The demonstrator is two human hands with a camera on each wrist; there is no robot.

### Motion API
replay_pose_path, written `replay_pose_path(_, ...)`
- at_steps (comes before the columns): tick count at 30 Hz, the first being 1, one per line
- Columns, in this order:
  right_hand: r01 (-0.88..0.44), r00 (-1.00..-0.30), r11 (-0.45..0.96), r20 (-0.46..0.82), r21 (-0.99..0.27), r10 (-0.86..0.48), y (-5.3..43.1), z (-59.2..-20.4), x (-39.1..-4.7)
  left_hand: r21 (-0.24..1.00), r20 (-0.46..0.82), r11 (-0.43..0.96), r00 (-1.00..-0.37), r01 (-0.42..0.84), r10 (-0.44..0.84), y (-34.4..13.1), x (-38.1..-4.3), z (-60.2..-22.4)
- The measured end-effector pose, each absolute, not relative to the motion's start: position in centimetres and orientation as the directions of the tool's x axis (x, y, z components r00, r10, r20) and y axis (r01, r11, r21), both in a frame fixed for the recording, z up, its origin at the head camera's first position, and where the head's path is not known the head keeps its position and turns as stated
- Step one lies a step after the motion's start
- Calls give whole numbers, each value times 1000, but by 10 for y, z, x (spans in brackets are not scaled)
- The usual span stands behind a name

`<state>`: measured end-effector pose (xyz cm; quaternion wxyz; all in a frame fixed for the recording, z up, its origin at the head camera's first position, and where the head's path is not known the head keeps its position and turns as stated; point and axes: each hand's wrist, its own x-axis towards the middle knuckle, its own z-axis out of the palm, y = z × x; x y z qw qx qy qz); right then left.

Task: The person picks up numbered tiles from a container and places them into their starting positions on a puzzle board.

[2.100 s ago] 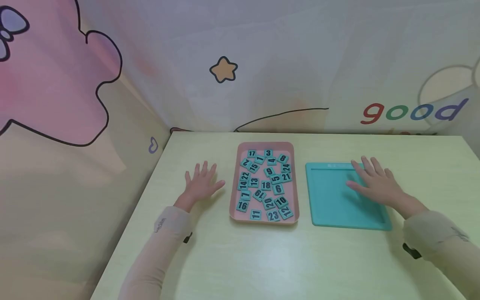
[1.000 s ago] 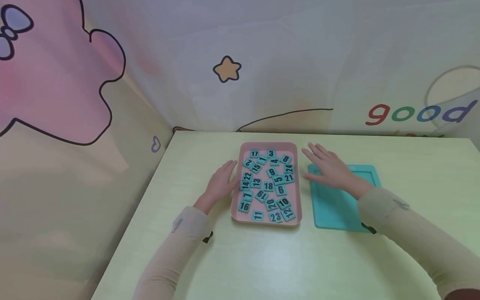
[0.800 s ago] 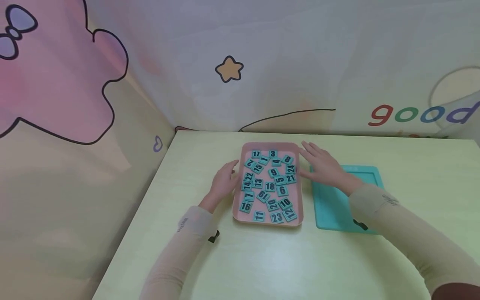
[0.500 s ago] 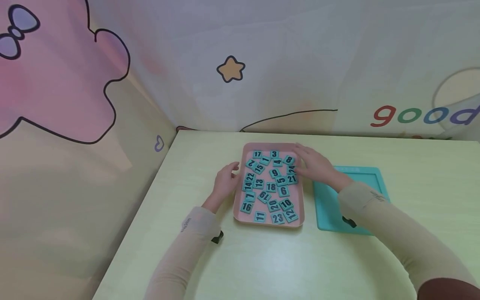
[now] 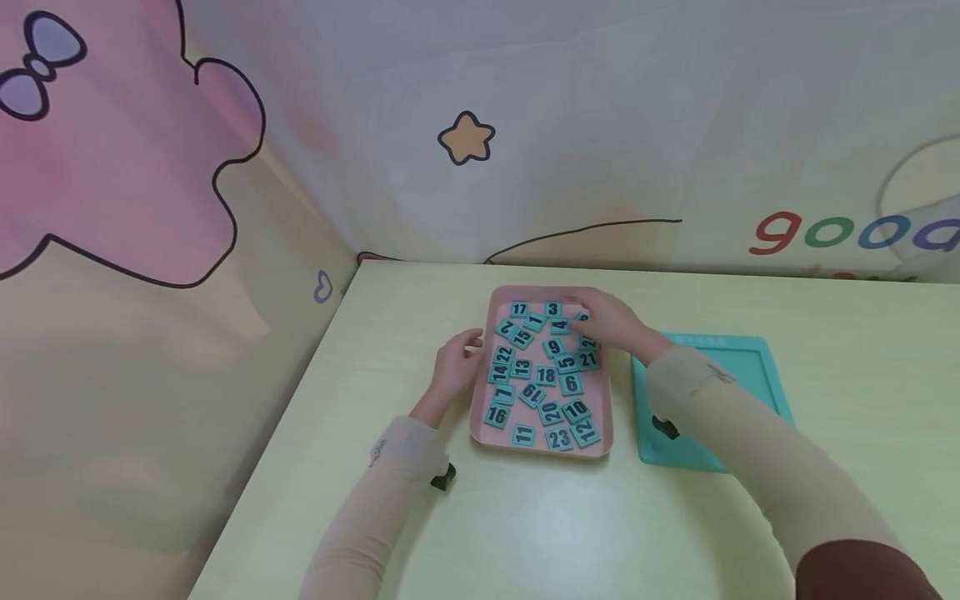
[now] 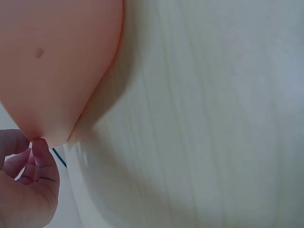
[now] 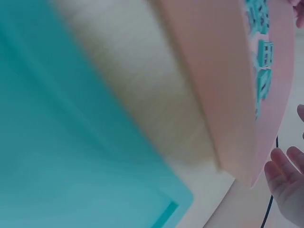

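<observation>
In the head view, a pink tray (image 5: 542, 452) holds several teal number tiles (image 5: 522, 435). My left hand (image 5: 456, 362) is at its left side; in the left wrist view its thumb and a finger pinch the tray's rim, the other fingers curled. My right hand (image 5: 613, 321) reaches over the tray's upper right corner, partly covering the tile marked 8 (image 5: 581, 317) and a tile below it. That 8 tile shows between thumb and fingers. In the right wrist view the fingers (image 7: 281, 164) are spread apart from the thumb, close to the tray's end.
A teal board (image 5: 675, 454) with a raised border lies to the right of the tray, partly under the right forearm. The pale wooden table (image 5: 525, 533) meets a printed backdrop (image 5: 585, 150) along its far edge.
My right hand has swung left from over the teal board to over the tray's upper right corner. My left hand has come right to the tray's left rim, its fingers curling in.
</observation>
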<state>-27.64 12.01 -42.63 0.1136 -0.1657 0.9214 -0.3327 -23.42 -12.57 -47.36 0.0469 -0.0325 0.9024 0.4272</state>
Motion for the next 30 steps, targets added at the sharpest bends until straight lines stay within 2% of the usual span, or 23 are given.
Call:
replay_pose_path(11,-70,-919,715,-234,-696,-318,92,-425,-289,779,-117,620,-993,-93,-2,-129,-234,-474)
replay_pose_path(14,-3,-926,701,-262,-713,-271,86,-442,-298,778,-119,622,-993,-90,4,-129,-233,-473)
replay_pose_path(19,33,-921,624,-267,-781,-285,87,-491,-326,777,-138,621,-990,-102,10,-130,-234,-472)
replay_pose_path(21,22,-905,612,-276,-791,-324,86,-486,-324,777,-144,621,-990,-106,11,-130,-234,-472)
replay_pose_path(26,-20,-876,634,-292,-773,-384,79,-442,-296,775,-159,621,-987,-115,15,-130,-235,-471)
replay_pose_path(30,-20,-879,641,-292,-767,-377,78,-443,-295,775,-151,624,-988,-102,26,-131,-234,-471)
